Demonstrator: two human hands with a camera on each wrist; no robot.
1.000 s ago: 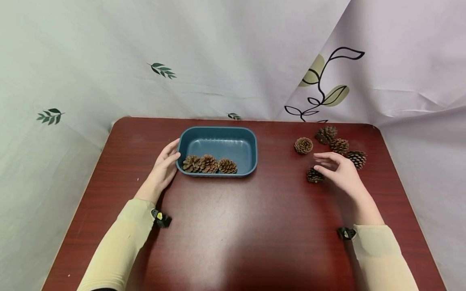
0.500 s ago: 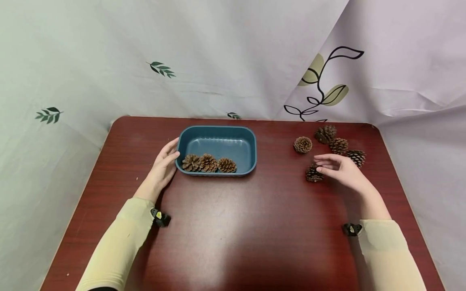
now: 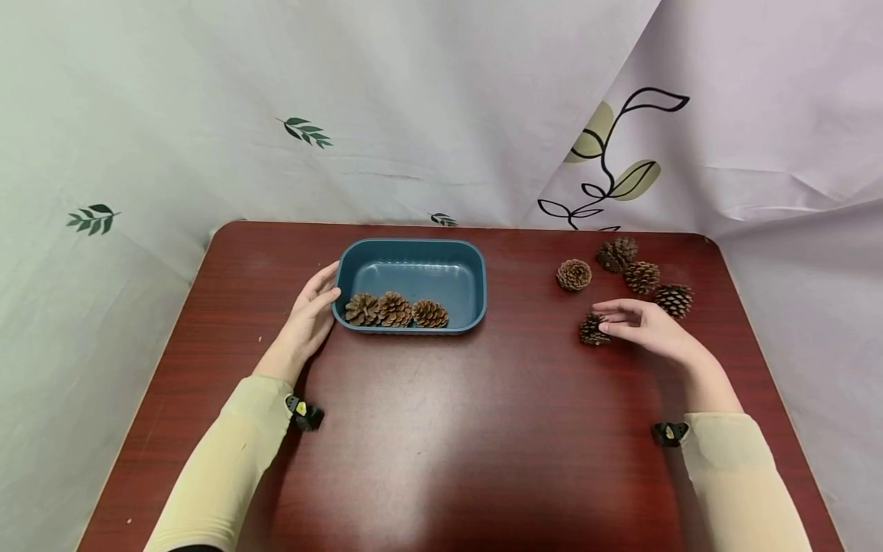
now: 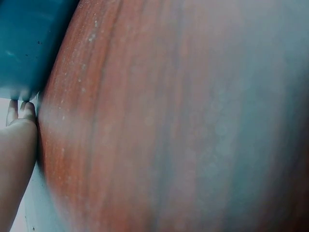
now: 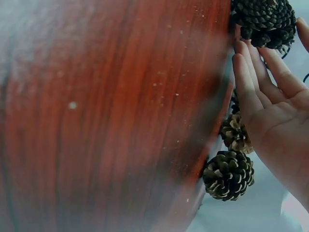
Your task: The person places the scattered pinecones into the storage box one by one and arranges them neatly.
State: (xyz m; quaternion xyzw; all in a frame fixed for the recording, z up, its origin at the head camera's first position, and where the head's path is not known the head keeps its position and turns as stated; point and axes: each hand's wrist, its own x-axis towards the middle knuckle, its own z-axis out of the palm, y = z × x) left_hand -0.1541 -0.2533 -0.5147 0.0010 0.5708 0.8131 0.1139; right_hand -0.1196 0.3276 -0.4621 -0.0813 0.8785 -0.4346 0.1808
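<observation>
A blue rectangular tray (image 3: 414, 244) stands on the table's far side, with three pine cones (image 3: 395, 310) in a row along its near wall. My left hand (image 3: 309, 318) rests against the tray's left end, fingers extended along the outside and thumb at the rim. In the right wrist view, my right hand (image 5: 280, 104) has its fingers nearly straight behind a dark pine cone (image 5: 265, 21), the thumb on the other side. The head view shows my right hand (image 3: 638, 326) reaching that same cone (image 3: 592, 330) from the right, thumb tip right at it.
Beyond my right hand lie several more pine cones: a round brown one (image 3: 574, 274), one at the back (image 3: 617, 254), and two others (image 3: 642, 277) beside it. A patterned cloth (image 3: 441, 115) hangs behind the reddish-brown table (image 3: 414, 429).
My right hand has shifted slightly towards me and lowered around the near pine cone, its thumb now at the cone. My left hand and the tray have stayed put.
</observation>
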